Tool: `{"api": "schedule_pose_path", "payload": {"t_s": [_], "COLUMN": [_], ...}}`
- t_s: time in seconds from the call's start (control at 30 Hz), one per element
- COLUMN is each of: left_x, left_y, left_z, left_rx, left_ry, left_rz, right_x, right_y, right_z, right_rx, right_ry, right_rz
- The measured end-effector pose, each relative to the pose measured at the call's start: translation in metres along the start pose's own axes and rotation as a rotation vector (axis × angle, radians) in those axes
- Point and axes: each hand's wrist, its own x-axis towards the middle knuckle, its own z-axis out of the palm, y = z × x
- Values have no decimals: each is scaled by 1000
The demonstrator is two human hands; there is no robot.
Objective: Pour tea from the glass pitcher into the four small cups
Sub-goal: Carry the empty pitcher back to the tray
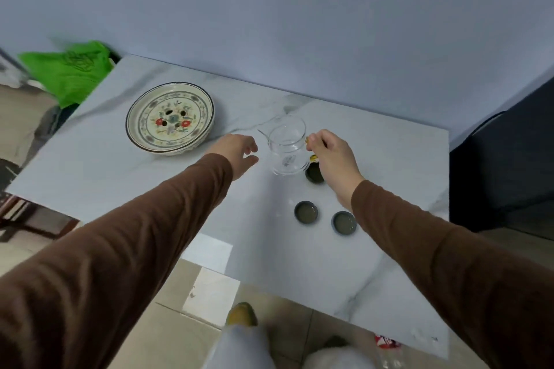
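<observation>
Glass pitcher (287,148) mid-table, R hand (331,156) grip on handle; L hand (241,150) spread, beside.

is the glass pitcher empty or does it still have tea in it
Empty, it seems: the glass pitcher stands upright and looks clear to its base.

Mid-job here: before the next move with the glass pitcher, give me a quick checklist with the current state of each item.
1. Glass pitcher upright on the table: ok.
2. Tea left in the pitcher: not ok, it looks empty.
3. Right hand gripping the pitcher: cannot tell; its fingers are at the rim on the handle side, contact unclear.
4. Left hand clear of the pitcher: ok, open and apart from it.
5. Four cups in view: not ok; only three show, the near-left cup, the near-right cup and the cup by the pitcher.
6. Near cups filled: ok, both hold liquid.
</observation>
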Motion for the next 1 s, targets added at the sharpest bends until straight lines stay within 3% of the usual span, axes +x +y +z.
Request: {"api": "schedule_pose_path", "payload": {"t_s": [0.23,0.5,0.73,1.0], "left_x": [-72,-103,-98,-53], "left_y": [-25,-139,-229,-265], "left_z": [-85,-151,-172,-190], "left_rx": [-26,-11,7,41], "left_ry": [-60,-99,-175,-241], "left_rz": [-120,-123,-102,-74], "right_x": [-50,-78,-70,-23], "right_y": [-95,-170,-200,-209], "right_z": [31,139,228,264], "right_rx": [7,-17,5,29], "right_ry": [-38,-4,27,70], "right_rz": [73,164,252,278]}}
